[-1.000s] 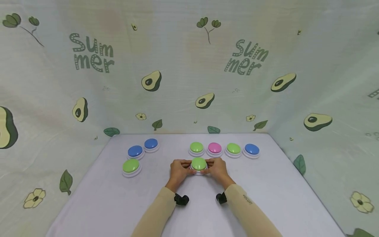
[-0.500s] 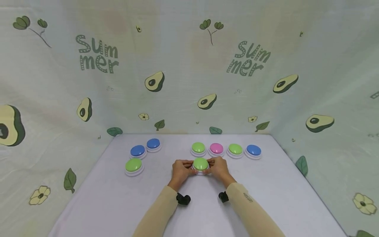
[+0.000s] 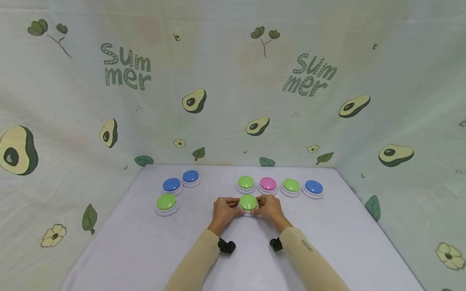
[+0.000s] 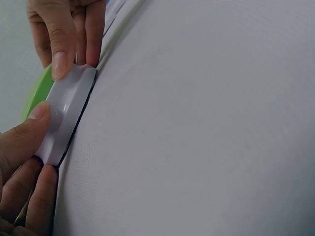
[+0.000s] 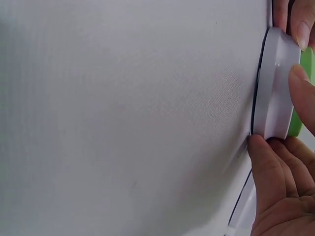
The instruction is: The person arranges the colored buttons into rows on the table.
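Note:
A round push button [image 3: 248, 202] with a green dome and a white base sits at the middle of the table, held from both sides. My left hand [image 3: 223, 212] grips its left side, thumb at the front of the base and fingers farther back. On the right side my right hand [image 3: 270, 210] grips it in the same way. Both wrist views show the thumbs on the white base [image 4: 66, 108] and fingertips down at the table surface. The base [image 5: 276, 83] looks flat on the table or very close to it.
Behind the hands runs a row: a green button [image 3: 246, 182], a pink button [image 3: 268, 184], another green button [image 3: 291, 185] and a blue button [image 3: 314, 187]. At left stand two blue buttons [image 3: 172, 184] and a green button [image 3: 166, 202]. A printed cloth [image 3: 225, 60] surrounds the white table [image 3: 145, 250].
The head view has shifted slightly, so everything appears a little farther right. Both hands keep their grip on the green button, which shows no clear movement relative to the other buttons.

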Demonstrator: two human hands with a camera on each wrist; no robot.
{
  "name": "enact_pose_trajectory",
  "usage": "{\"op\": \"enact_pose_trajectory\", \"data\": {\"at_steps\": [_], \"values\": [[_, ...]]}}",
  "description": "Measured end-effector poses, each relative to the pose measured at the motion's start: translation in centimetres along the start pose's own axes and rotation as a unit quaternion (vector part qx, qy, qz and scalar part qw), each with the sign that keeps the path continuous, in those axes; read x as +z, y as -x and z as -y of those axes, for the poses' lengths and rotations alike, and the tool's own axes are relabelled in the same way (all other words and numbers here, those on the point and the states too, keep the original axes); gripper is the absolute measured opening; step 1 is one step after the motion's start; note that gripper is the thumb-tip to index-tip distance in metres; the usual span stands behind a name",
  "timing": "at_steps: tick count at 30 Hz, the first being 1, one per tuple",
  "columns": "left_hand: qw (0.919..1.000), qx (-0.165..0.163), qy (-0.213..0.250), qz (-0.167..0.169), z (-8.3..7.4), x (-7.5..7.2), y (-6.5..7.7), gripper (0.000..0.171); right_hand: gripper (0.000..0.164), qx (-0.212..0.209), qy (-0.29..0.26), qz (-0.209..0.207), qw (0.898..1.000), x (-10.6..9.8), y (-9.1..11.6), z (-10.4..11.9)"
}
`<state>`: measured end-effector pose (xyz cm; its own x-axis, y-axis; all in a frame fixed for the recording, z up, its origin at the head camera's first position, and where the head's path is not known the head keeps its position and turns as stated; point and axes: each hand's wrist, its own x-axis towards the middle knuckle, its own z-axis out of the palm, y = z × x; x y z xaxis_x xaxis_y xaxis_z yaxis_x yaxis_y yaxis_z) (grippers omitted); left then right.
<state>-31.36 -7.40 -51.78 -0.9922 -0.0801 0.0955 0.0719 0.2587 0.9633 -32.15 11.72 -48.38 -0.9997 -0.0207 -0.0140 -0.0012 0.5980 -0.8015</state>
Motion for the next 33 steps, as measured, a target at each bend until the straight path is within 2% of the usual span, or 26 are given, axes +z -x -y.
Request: {"op": "enact_pose_trajectory", "data": {"at_steps": [5,11,16,19,22,27,31,33], "values": [[1.0000,-0.001,-0.002,-0.002,0.2,-0.4,0.2,0.045,0.059,0.002,-0.014,0.006,1.000,0.5,0.0,-0.1],[0.9999,-0.007,-0.004,-0.009,0.0,-1.1,0.5,0.037,0.060,-0.019,-0.008,0.013,1.000,0.6,0.1,-0.1],[0.9998,-0.019,-0.006,-0.004,0.2,-1.6,0.9,0.031,0.057,-0.033,0.013,0.002,0.999,0.5,0.4,-0.3],[0.9996,-0.027,0.001,-0.005,0.2,-2.4,1.4,0.028,0.061,-0.045,0.038,-0.020,0.998,0.5,0.5,0.0],[0.9995,-0.031,0.010,-0.001,0.4,-3.8,2.0,0.025,0.067,-0.058,0.051,-0.048,0.996,0.6,0.4,0.4],[0.9995,-0.028,0.014,-0.002,1.2,-7.1,2.7,0.026,0.068,-0.096,0.043,-0.081,0.991,1.4,0.2,2.1],[0.9991,-0.011,0.018,-0.035,1.3,-10.2,3.0,0.031,0.068,-0.121,0.045,-0.089,0.988,3.1,0.1,3.8],[0.9980,0.000,0.026,-0.058,1.2,-11.8,3.0,0.033,0.068,-0.126,0.043,-0.078,0.988,4.3,0.1,4.9]]}}
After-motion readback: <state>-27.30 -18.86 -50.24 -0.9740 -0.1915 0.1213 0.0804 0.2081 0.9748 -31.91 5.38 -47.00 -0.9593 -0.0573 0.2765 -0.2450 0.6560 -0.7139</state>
